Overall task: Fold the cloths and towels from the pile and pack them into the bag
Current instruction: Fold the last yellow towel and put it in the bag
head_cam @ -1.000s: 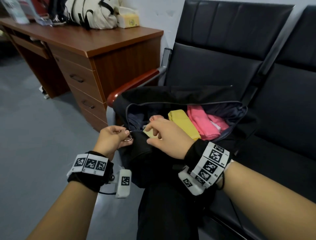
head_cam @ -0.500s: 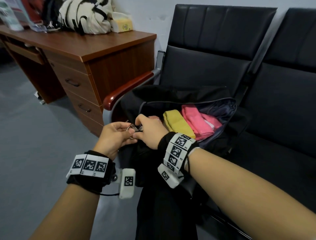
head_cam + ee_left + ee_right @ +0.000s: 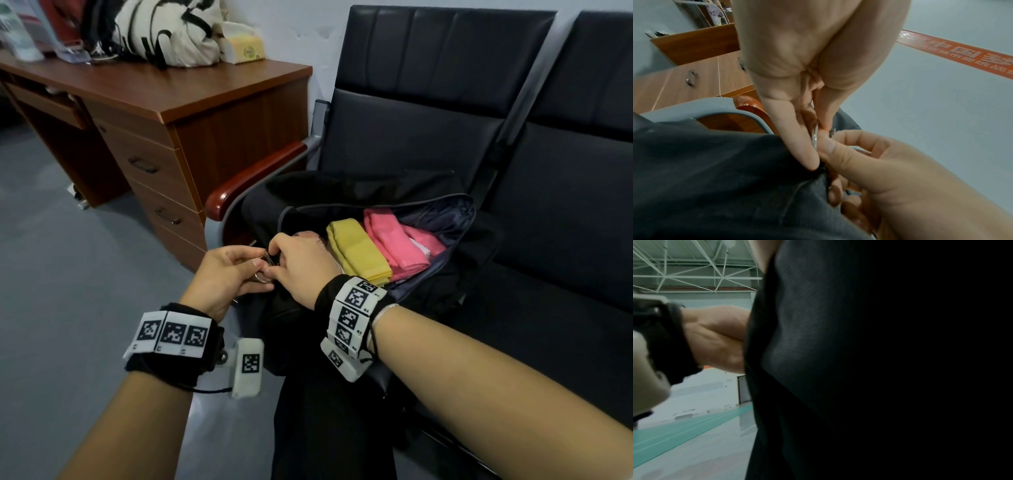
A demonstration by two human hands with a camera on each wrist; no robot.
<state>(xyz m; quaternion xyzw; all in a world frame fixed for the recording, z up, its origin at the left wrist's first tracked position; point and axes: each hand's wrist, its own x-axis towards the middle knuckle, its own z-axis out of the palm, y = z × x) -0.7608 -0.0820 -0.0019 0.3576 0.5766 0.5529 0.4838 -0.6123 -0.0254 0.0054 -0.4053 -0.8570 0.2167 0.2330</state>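
A black bag lies unzipped on the black chair seat, with a folded yellow cloth and folded pink cloths inside. Both hands meet at the left end of its mouth. My left hand pinches a metal ring on the zip; in the left wrist view the ring sits between thumb and forefinger. My right hand pinches the zipper pull right beside it, fingertips touching the left hand's. The right wrist view shows mostly dark bag fabric and my left hand.
A wooden desk with drawers stands left of the chair, carrying a white-and-black bag and a tissue box. The chair's red-brown armrest runs just behind my hands. A second black seat is to the right. Grey floor lies left.
My right hand has moved left from the bag's mouth to the zip end and now pinches the pull next to my left hand, which keeps hold of the ring.
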